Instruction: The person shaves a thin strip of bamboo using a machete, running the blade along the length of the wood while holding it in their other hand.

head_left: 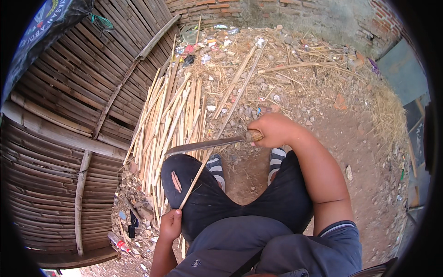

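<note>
My right hand (272, 129) is closed round the wooden handle of a machete (207, 144). Its long dark blade points left, above my left knee, and crosses a long thin bamboo strip (230, 111). Whether blade and strip touch I cannot tell. Beside my left thigh, my left hand (171, 224) grips the strip's near end. From there the strip slants away over my knee to the far ground. To the left of my knee lies a pile of pale split bamboo strips (161, 120), mostly side by side.
A slatted bamboo wall (64, 87) rises on the left, and a brick wall (295, 23) closes the far side. Loose strips (237, 81), dry straw and litter lie on the dirt ahead. Grey sheets (406, 74) stand at right. A plastic bottle (118, 242) lies at lower left.
</note>
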`<move>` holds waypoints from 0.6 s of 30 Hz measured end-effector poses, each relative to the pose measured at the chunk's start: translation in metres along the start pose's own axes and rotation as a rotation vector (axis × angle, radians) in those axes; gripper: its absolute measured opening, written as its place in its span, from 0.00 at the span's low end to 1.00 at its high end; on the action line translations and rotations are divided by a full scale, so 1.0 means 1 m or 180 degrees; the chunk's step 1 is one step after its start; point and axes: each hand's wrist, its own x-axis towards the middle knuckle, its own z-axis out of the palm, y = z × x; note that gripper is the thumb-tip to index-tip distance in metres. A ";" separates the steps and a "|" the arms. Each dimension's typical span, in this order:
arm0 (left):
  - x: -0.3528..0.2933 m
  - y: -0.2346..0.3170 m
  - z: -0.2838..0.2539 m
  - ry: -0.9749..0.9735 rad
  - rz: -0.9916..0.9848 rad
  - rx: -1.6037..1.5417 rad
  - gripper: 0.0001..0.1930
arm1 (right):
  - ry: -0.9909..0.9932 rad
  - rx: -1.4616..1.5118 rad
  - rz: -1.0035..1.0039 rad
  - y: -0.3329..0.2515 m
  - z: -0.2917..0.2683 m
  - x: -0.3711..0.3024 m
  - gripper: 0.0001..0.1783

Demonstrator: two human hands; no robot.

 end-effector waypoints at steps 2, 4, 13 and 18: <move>-0.001 -0.004 0.000 0.0008 0.0004 -0.0003 0.27 | 0.0017 0.0210 -0.0061 0.006 -0.001 0.001 0.18; -0.001 -0.006 0.001 0.0009 -0.0005 -0.0013 0.27 | 0.0141 0.0456 0.0092 0.022 -0.005 0.000 0.18; 0.002 -0.003 -0.001 -0.0117 -0.0094 0.0106 0.27 | 0.1544 0.1241 0.1382 0.088 -0.019 -0.013 0.22; 0.001 -0.004 0.000 0.0004 -0.0090 0.0039 0.27 | 0.0879 0.1078 0.0956 0.054 -0.016 -0.009 0.21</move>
